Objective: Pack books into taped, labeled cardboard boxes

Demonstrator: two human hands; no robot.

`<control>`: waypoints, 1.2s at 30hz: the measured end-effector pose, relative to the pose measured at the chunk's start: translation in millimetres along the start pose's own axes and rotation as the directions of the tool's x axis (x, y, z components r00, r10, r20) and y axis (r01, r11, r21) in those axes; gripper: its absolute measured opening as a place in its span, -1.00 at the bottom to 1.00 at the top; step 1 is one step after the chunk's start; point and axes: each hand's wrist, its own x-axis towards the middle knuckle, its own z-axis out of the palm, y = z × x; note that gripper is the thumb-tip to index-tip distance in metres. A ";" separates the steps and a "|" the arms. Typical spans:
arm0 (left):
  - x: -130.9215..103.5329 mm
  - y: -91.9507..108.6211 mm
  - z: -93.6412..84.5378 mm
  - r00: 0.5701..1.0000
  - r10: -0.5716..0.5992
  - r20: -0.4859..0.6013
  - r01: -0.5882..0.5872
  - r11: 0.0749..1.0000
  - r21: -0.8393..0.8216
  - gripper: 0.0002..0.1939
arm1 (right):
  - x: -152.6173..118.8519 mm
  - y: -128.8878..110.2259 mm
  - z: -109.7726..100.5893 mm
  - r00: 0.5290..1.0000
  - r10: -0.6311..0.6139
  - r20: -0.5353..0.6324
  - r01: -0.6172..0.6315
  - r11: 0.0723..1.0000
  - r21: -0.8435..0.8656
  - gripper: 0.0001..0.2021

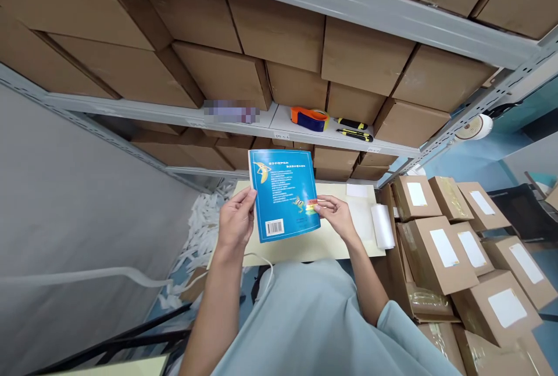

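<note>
Holding a thin blue book [285,196] in front of me, I keep it raised over the pale table [331,249] with both hands. My left hand [236,213] is clamped on the left edge of the book, about the middle of its height; the thumb is at this edge, and the other fingers are partly hidden, so I cannot tell how they lie behind. My right hand [335,213] is closed on the opposite edge, a little lower, with the thumb on the cover, touching near a small colourful print. So the book is between my two hands, and both of them touch it. Its back cover is turned to me, with a barcode [274,226] at the lower left corner and a banana figure [262,172] at the upper left. The book is slightly tilted, and in my view its upper part reaches past the far edge of the table.

At the right edge of the table lies a white roll [383,226], well apart from the book, and a white sheet [357,190] lies near the far right corner. Beyond the table, on the front edge of the shelf [279,122], an orange and blue tape dispenser [307,118] rests beside two yellow and black cutters [351,124].
</note>
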 end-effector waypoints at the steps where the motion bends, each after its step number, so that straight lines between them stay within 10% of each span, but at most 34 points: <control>1: -0.5 -0.6 0.4 1.000 -0.013 0.004 0.013 1.000 0.000 -0.31 | -2.7 -0.5 3.8 1.000 0.004 -0.013 -0.004 1.000 0.016 -0.33; 11: -21.0 -8.3 15.1 0.999 0.045 0.012 -0.047 0.963 0.266 -0.28 | -20.1 -4.9 29.2 0.963 -0.252 -0.101 0.228 0.953 -0.201 -0.46; 18: -68.7 -22.8 66.0 0.992 0.018 0.122 -0.054 0.954 0.294 -0.38 | -26.1 14.3 47.8 0.934 -0.351 0.065 0.282 0.614 -0.737 -0.50; 22: -66.5 -28.6 63.2 0.999 0.047 -0.003 -0.043 0.937 0.347 -0.46 | -37.1 20.7 65.5 0.945 -0.296 0.139 0.277 0.499 -0.821 -0.48; 26: -45.1 -20.7 32.7 0.999 0.025 -0.025 -0.014 0.932 0.362 -0.46 | -41.1 7.5 53.6 0.927 -0.320 0.196 0.359 0.604 -0.712 -0.36; 31: -27.8 -5.1 0.7 0.995 -0.103 0.015 0.096 0.964 0.249 -0.30 | -10.0 -11.9 7.6 0.968 -0.230 -0.101 0.187 0.928 -0.322 -0.06; 36: -21.7 -7.2 -12.1 0.962 -0.243 0.125 0.201 0.939 0.279 -0.24 | 0.2 -6.7 9.4 0.961 0.069 0.268 -0.075 0.997 0.013 -0.13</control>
